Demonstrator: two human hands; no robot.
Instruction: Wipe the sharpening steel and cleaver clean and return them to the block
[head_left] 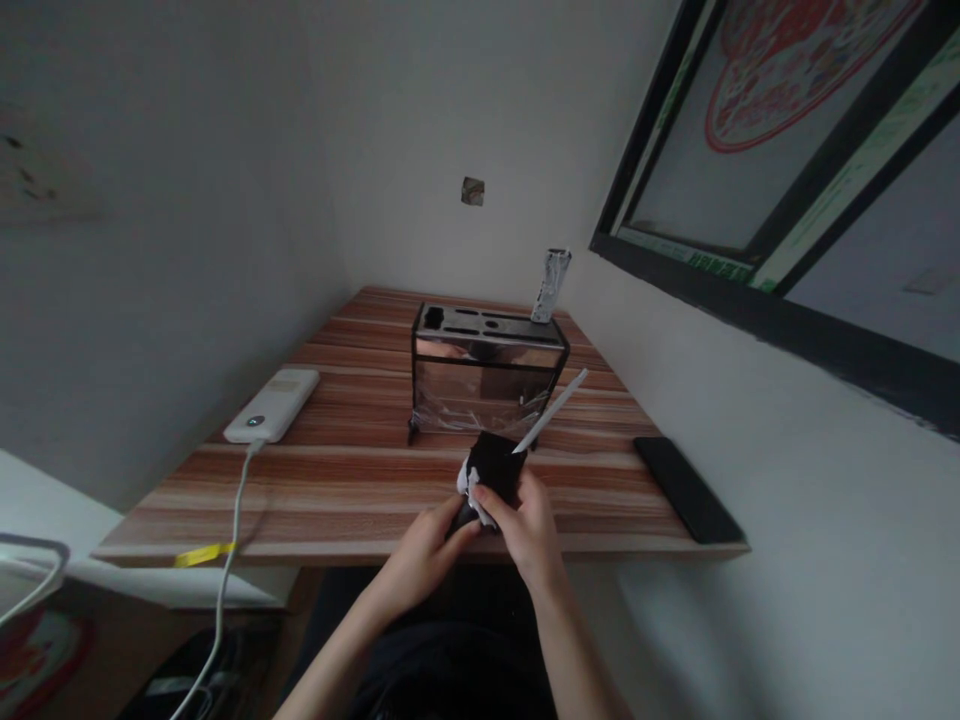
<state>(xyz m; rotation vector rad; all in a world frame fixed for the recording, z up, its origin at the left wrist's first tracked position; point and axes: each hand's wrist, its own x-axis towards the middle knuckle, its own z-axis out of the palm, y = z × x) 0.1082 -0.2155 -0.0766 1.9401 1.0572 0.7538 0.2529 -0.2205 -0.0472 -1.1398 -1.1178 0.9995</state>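
Note:
Both my hands are closed on a dark black piece [496, 465] just above the front edge of the table. My left hand [424, 550] grips its lower left end, and my right hand [534, 530] holds its right side with the thumb across the front. A crumpled white piece like tissue or cloth [474, 488] is pressed against it near my thumbs. A long, thin, pale strip [553, 408] sticks out from behind the black piece, slanting up to the right. Its lower end is hidden. Behind my hands stands a shiny metal rack [487, 375] with slots in its top.
A silver, patterned upright piece [552, 285] rises from the rack's right end. On the wood-grain table [345, 375], a white power bank [274, 405] with a white cable [238, 500] lies left. A black phone [688, 490] lies right, beside the wall. Yellow tape [204, 555] marks the front edge.

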